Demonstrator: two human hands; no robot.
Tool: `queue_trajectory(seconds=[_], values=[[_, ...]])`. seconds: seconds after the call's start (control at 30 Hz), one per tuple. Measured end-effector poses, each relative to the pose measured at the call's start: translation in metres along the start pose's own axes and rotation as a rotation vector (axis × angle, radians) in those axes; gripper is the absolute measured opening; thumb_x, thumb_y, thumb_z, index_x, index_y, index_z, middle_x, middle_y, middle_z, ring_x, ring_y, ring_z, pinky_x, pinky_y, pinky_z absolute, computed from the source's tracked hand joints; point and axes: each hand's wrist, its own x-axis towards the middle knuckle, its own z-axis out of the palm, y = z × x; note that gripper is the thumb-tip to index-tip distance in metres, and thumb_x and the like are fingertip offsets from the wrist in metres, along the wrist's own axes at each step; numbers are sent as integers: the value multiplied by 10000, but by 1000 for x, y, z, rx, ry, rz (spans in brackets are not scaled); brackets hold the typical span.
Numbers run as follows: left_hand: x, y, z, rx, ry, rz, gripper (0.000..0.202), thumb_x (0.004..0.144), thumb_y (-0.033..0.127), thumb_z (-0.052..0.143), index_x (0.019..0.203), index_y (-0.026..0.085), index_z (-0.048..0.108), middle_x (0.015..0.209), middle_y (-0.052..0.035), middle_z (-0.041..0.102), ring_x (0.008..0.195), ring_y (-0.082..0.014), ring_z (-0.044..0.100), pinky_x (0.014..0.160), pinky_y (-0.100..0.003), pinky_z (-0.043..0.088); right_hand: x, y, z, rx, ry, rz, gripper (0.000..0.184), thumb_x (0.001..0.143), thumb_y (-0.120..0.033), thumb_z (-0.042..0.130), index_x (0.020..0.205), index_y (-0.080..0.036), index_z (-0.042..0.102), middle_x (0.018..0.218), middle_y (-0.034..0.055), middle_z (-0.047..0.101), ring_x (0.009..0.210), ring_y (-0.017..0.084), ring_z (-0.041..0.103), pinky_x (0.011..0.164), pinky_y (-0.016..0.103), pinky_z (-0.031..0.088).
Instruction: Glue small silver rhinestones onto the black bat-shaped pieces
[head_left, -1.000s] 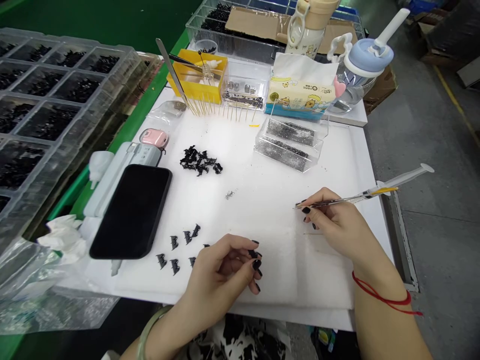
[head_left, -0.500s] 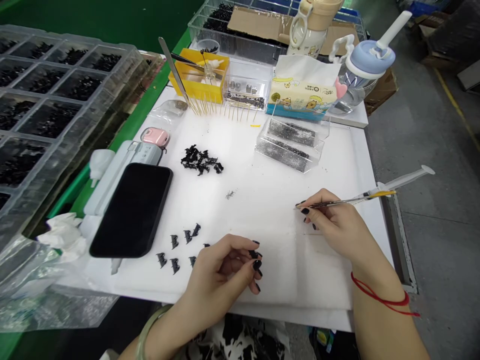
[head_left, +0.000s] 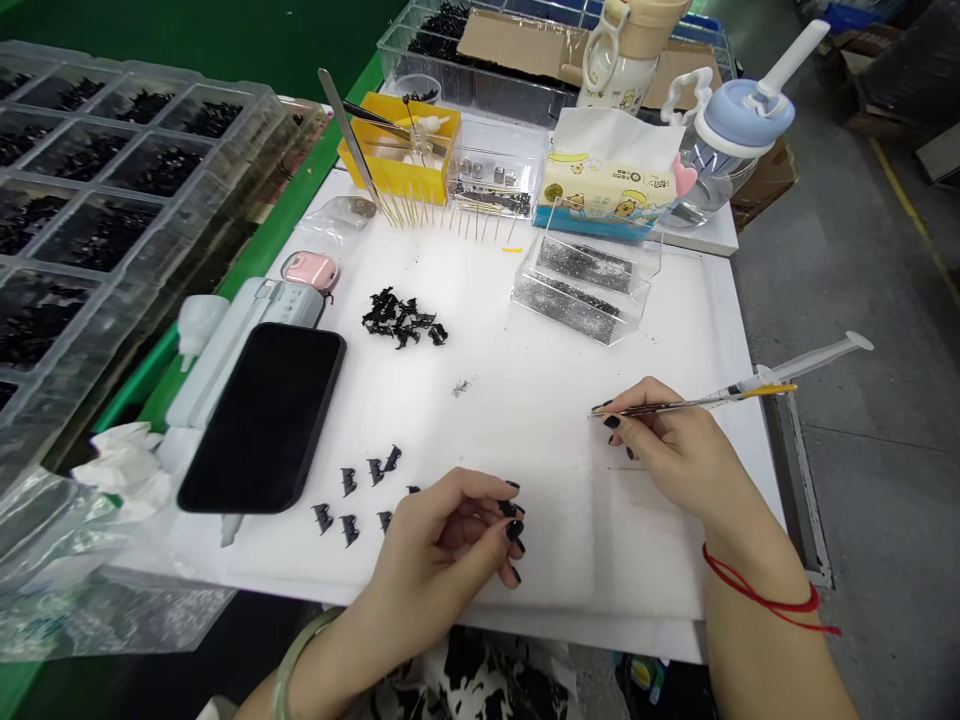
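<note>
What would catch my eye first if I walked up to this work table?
Probably the two hands with black nails low on the white table: the right hand pinches thin tweezers, the left hand curls beside a few small black parts. Left of them lies a dark phone, with a heap of black pieces beyond.

floor [head_left: 862,230]: grey concrete, yellow line | bench edge [head_left: 247,265]: green | light: even
</note>
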Motion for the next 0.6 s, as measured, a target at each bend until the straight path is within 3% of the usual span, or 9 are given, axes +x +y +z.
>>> queue_trajectory(seconds=[0.4, 0.6], values=[[-2, 1, -1, -9, -14, 3, 154, 995, 128, 661, 1086, 223, 739, 767, 14, 758, 603, -118, 773, 617, -163, 630, -1, 1, -1, 63, 6, -20, 152, 887, -192, 599, 829, -216, 738, 874, 45, 720, 686, 198, 684, 582, 311, 483], [-1, -1, -1, -99, -8, 15, 158, 981, 125, 703, 1071, 246, 751, 805, 26, 765, 623, -111, 781, 623, -162, 653, -3, 0, -2, 216, 41, -32, 99, 916, -222, 706, 838, -204, 764, 861, 53, 707, 667, 177, 673, 560, 289, 484]])
